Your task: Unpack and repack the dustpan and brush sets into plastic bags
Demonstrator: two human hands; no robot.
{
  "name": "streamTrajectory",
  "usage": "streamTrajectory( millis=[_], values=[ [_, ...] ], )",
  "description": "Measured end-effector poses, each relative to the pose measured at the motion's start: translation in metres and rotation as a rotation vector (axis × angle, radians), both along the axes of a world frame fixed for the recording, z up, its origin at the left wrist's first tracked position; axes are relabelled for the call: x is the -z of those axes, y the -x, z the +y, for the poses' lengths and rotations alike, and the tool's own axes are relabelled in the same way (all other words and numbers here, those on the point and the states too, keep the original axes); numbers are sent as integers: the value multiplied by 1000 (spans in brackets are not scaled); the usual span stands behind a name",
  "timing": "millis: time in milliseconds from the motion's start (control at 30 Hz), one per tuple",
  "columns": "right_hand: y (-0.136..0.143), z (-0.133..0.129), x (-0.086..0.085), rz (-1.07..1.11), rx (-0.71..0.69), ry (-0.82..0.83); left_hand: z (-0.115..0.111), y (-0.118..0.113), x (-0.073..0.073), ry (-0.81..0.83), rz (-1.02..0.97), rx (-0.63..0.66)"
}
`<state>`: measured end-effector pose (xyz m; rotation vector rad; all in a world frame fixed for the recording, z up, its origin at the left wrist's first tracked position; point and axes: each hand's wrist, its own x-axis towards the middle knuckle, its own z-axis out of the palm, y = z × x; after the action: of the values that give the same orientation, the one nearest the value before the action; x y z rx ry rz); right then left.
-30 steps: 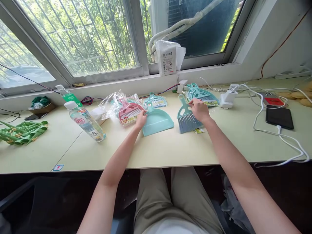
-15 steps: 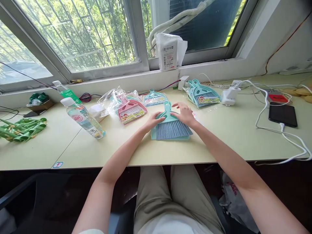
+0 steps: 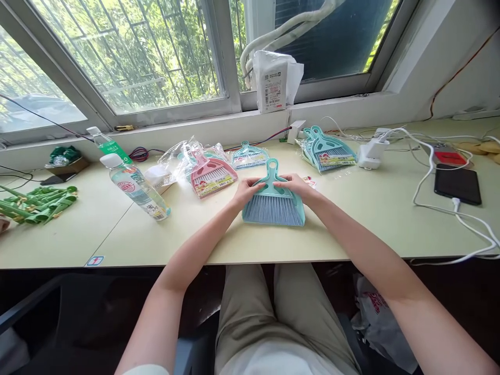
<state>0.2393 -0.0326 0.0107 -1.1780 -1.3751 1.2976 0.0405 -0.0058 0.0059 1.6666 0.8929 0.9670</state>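
A teal hand brush (image 3: 273, 207) with grey-blue bristles lies in a matching teal dustpan (image 3: 302, 216) on the table in front of me, handles pointing away. My left hand (image 3: 247, 192) grips the left side of the set, thumb on the brush and fingers round the edge. On the right side, my right hand (image 3: 296, 187) grips it the same way, its thumb on the brush head. Most of the dustpan is covered by the brush. A small printed card (image 3: 310, 181) peeks out just beyond my right hand.
Bagged brush sets lie further back: a pink one (image 3: 213, 176), a small teal one (image 3: 249, 155) and teal ones (image 3: 327, 150). Two bottles, one a clear bottle (image 3: 136, 187), stand left. Green strips (image 3: 39, 203) lie far left. A phone (image 3: 457, 183) and white cables are right.
The brush, which sat askew with bristles past the dustpan's right side, now lies squarely inside it. My right hand has come down from near the handle onto the right edge.
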Motion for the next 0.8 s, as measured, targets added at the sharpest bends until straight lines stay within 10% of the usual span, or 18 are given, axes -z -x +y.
streamTrajectory(
  millis=[367,600,800],
  values=[
    [-10,18,10,-90,114,-62,15,28,1,406,27,216],
    [-102,41,23,-1010,321,-214,34,37,19,337,-75,39],
    [-113,49,30,-990,238,-158,44,45,24,265,-138,-37]
  ],
)
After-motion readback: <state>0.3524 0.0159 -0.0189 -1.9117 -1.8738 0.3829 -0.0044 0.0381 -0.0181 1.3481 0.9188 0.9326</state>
